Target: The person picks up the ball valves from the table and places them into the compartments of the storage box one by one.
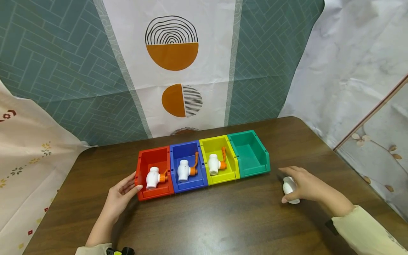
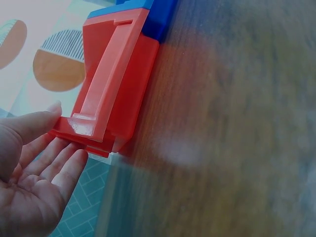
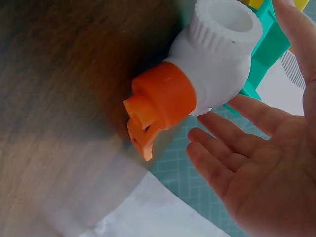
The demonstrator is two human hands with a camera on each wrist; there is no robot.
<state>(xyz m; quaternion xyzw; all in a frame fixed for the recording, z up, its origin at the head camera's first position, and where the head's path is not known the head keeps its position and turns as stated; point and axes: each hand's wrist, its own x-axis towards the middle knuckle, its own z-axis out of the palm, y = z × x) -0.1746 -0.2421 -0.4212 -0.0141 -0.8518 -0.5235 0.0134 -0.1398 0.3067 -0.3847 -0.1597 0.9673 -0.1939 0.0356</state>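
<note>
At the left end of the row, my left hand (image 1: 119,198) holds the side of the red bin (image 1: 155,196), thumb by its front corner and fingers along the outer wall. In the left wrist view the thumb (image 2: 39,123) lies at the edge of the bin. My right hand (image 1: 302,184) is spread around a white ball valve (image 1: 288,187) on the table at the right. The right wrist view shows this valve (image 3: 212,69) with its orange handle (image 3: 160,96) turned away from the palm, the fingers reaching loosely alongside the white body.
White valves with orange handles lie in the red, blue (image 1: 191,187) and yellow (image 1: 223,178) bins, one in each. A green bin (image 1: 250,156) with nothing in it ends the row at the right. The brown table (image 1: 204,219) meets patterned cloth (image 1: 191,78) behind.
</note>
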